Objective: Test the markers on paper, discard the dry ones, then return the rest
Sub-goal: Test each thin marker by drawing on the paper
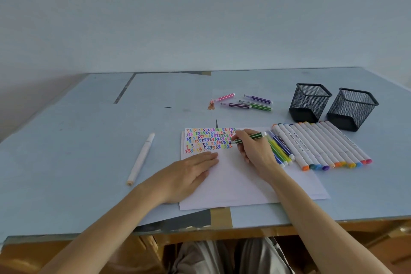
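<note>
My right hand (254, 151) grips a dark green striped marker (252, 137), its tip down on the white paper (240, 187) beside rows of coloured squiggles (206, 140). My left hand (189, 173) lies flat on the paper's left part, fingers spread. Right of the paper lies a row of several white double-ended markers (322, 144) with coloured caps, and a few thin coloured markers (279, 151) next to my right hand. Further back lie several thin striped markers (244, 102). One white marker (141, 159) lies alone at the left.
Two black mesh pen cups (310, 101) (352, 108) stand at the back right. The blue table (77, 140) has a front edge (289, 224) close to my body; a wall rises behind it.
</note>
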